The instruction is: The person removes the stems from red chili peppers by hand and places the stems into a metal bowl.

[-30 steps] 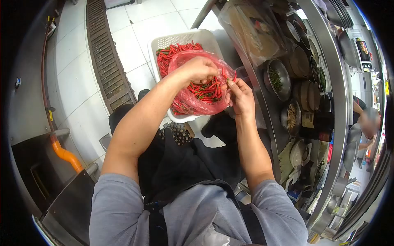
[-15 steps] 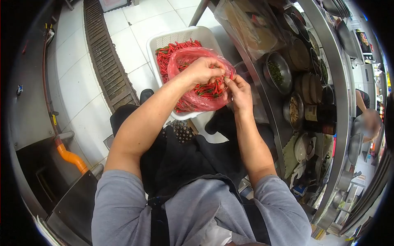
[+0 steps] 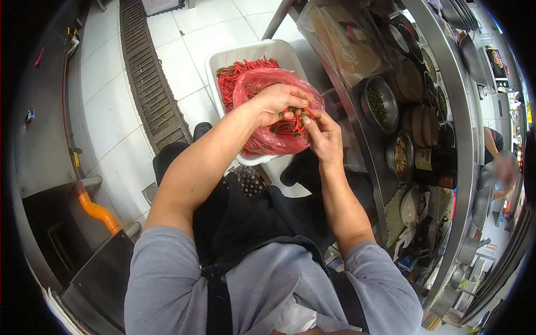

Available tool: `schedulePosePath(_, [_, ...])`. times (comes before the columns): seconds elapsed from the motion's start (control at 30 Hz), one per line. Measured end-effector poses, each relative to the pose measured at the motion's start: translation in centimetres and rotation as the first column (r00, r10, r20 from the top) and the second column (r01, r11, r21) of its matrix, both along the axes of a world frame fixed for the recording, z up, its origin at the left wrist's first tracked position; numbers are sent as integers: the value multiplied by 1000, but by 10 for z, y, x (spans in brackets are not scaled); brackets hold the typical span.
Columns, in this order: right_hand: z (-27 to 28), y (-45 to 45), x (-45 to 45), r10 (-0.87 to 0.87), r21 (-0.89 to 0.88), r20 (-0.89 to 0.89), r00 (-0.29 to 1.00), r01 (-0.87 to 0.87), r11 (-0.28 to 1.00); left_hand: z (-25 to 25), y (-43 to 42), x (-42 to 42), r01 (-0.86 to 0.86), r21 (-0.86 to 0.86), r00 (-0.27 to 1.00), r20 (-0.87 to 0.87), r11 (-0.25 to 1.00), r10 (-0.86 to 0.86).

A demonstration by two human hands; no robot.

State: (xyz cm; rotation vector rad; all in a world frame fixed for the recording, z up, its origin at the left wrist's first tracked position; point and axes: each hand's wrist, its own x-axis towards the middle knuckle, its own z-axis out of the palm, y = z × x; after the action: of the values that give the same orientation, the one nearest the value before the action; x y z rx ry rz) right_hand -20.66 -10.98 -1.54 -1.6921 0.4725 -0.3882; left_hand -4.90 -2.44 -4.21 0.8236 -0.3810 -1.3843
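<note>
A white plastic basket (image 3: 212, 70) holds loose red chili peppers (image 3: 230, 78), some with green stems. Inside it sits an open pink plastic bag (image 3: 267, 76) with more chili peppers (image 3: 287, 128) in its mouth. Over the bag, my left hand (image 3: 278, 105) is closed around a few chili peppers, their ends showing between the fingers. My right hand (image 3: 325, 137) pinches a chili pepper between thumb and forefinger, almost touching the left fingertips. How many peppers each hand holds is hidden.
On the right, a metal shelf (image 3: 368, 142) carries bowls, one with chopped greens (image 3: 377, 105). A floor drain grate (image 3: 148, 72) runs along white tiles at left, near an orange pipe (image 3: 97, 212). Another person (image 3: 497, 162) is at the far right.
Both hands stay over the bag; my left fingers now show more chili peppers, and my right hand has come in closer to them. The whole view has shifted slightly.
</note>
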Motion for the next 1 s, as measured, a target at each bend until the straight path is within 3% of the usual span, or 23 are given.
schedulePosePath(0.1, [6,-1,2,-114,138,29,993,109,984,6,3,2,-26,18,998,50,1000,25])
schedulePosePath(0.2, [2,-14,-1,-107,177,-24,994,109,978,13,5,2,-50,20,990,133,999,47])
schedulePosePath(0.4, [-5,-17,-5,-63,-54,-197,978,53,997,14,4,-7,77,-34,939,338,996,-61])
schedulePosePath(0.6, [-6,-11,-5,-124,40,-185,975,134,990,6,0,-6,-112,42,895,439,993,82])
schedulePosePath(0.73, [-6,-11,-4,-107,32,-191,976,115,993,6,1,-4,-126,32,896,433,992,100])
schedulePosePath(0.83, [-4,-9,-4,-87,-80,-238,967,70,994,7,2,-3,-114,20,927,361,993,100])
schedulePosePath(0.9, [1,-4,-5,-86,-298,-244,966,10,954,6,2,-2,-77,8,952,299,997,71])
schedulePosePath(0.93, [3,-2,-5,-85,-299,-245,966,8,954,5,2,-2,-78,8,952,298,997,73])
schedulePosePath(1.0, [6,0,-7,-13,-530,-173,985,-82,844,4,2,-2,-29,41,966,256,999,17])
